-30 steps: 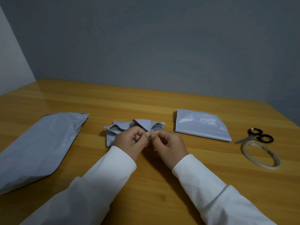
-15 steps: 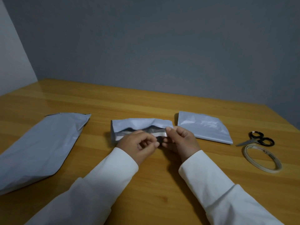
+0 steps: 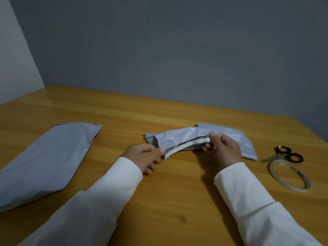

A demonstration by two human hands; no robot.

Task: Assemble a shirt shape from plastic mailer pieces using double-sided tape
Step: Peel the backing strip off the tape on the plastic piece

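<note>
I hold a small grey mailer piece (image 3: 179, 138) stretched out just above the wooden table (image 3: 177, 192). A white tape strip (image 3: 188, 145) runs along its near edge. My left hand (image 3: 143, 157) pinches the piece's left end. My right hand (image 3: 221, 150) pinches its right end, fingers curled round the edge. Behind my right hand lies a second folded grey mailer piece (image 3: 243, 142), partly hidden. A long grey mailer piece (image 3: 48, 160) lies flat at the left.
Black-handled scissors (image 3: 284, 156) lie at the right, and a roll of double-sided tape (image 3: 290, 176) rests flat just in front of them. A grey wall stands behind the table's far edge.
The small piece has gone from crumpled between my close-set hands to unfolded and stretched. My hands have moved apart, the right one farther right, and the white strip now shows.
</note>
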